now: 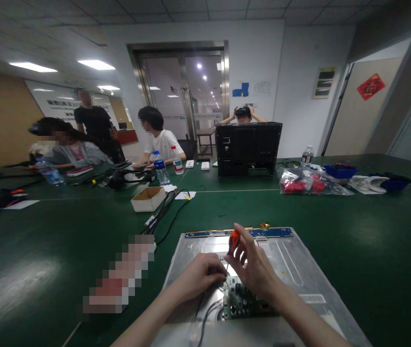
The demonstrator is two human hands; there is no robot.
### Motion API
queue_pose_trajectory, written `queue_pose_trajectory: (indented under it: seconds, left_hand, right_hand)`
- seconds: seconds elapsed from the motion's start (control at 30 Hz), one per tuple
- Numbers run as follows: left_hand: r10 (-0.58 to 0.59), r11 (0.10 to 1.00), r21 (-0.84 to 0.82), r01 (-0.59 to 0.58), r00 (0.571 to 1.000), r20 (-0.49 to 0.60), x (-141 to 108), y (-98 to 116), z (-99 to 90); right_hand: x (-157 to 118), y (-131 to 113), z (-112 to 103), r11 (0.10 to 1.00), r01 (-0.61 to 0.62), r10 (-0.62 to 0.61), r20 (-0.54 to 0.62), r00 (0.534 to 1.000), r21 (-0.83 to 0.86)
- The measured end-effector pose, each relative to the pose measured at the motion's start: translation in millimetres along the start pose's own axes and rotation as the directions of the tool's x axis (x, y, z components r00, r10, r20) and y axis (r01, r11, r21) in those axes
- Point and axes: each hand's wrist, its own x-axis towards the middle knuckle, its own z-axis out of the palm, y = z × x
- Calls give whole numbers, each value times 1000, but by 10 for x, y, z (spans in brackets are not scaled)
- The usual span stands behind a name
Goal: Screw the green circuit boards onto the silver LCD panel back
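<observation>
My right hand [258,270] holds a small screwdriver [233,242] by its orange and black handle, with the thin shaft pointing down. Beside the shaft's lower end is my left hand [202,272], its thumb and fingertips pinched together; whatever lies between them is hidden. Under both hands is a green circuit board [241,302], partly covered by my right hand and wrist. The board sits on a silvery metal panel [308,274], whose far edge carries a narrow blue circuit strip [278,233]. A dark cable [204,324] runs over the panel's near left part.
Left of the panel are a power strip-like blurred object [118,279], black cables [165,212] and an open cardboard box [148,199]. Farther back stand bottles [160,168] and a black monitor housing [249,149]. A plastic bag with red items [305,184] lies right. Several people are around the table.
</observation>
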Motion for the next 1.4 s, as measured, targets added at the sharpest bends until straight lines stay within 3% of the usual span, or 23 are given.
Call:
queue_pose_trajectory:
  seconds: [0.3, 0.83, 1.13, 1.4]
  left_hand:
    - [11, 1000, 16, -11, 1000, -8, -3, 17, 5]
    - [-28, 1000, -12, 28, 999, -20, -3, 26, 4]
    - [-4, 1000, 28, 4, 1000, 4, -4, 20, -2]
    - [3, 999, 40, -4, 1000, 14, 2, 14, -8]
  right_hand:
    - [-7, -37, -12, 998, -53, 51, 68, 996, 31]
    - [-17, 36, 19, 998, 8, -6, 29, 1000, -57]
    - [0, -44, -34, 996, -77, 72, 79, 994, 55]
    - [4, -32, -38, 999, -32, 32, 44, 999, 8]
